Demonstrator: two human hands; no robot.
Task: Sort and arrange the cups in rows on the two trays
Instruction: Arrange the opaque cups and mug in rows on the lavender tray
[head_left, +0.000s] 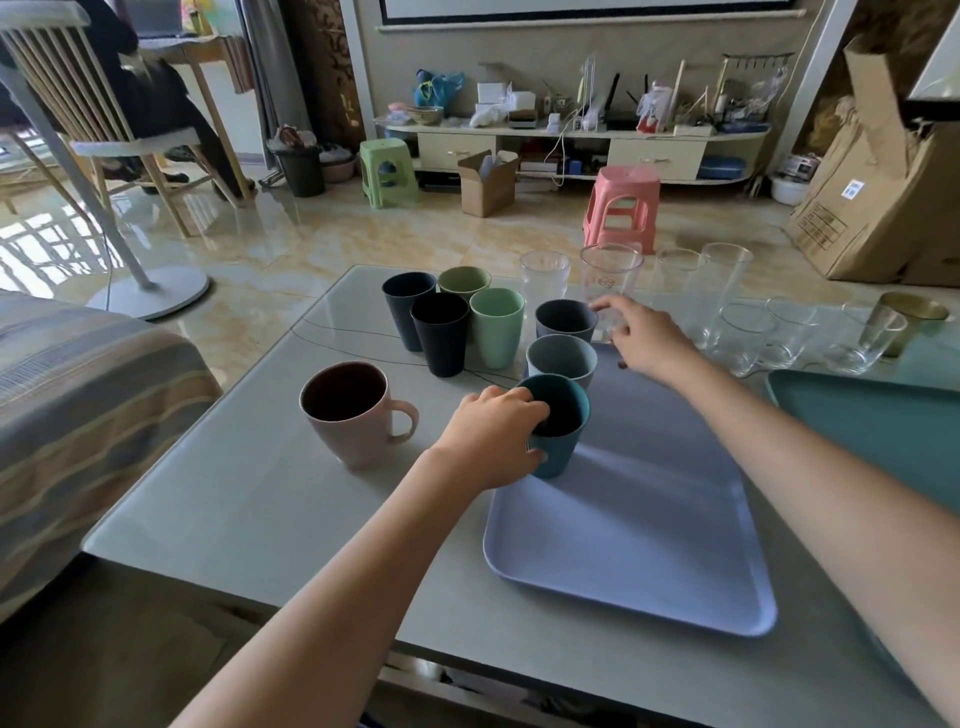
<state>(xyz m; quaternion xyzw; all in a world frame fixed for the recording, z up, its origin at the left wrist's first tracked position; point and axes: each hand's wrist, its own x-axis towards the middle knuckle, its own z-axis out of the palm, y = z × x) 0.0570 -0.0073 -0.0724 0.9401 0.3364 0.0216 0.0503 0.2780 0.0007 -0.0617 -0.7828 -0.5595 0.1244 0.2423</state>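
Note:
My left hand (493, 441) grips a teal cup (563, 441) by its rim, fingers inside and thumb outside, at the left edge of the lilac tray (639, 545). Behind it on that tray stand a grey cup (562, 359) and a darker grey cup (565, 318) in a line. My right hand (649, 338) reaches over the tray's far end, fingers curled around the base of a tall clear cup (610, 280). A teal tray (883, 431) lies at the right.
Several tall cups, dark blue, black and two green (496, 327), cluster left of the tray. A pink mug (353, 415) stands nearer. Several clear glasses (743, 338) and a brass-coloured cup (906, 317) line the table's far right. A sofa is at left.

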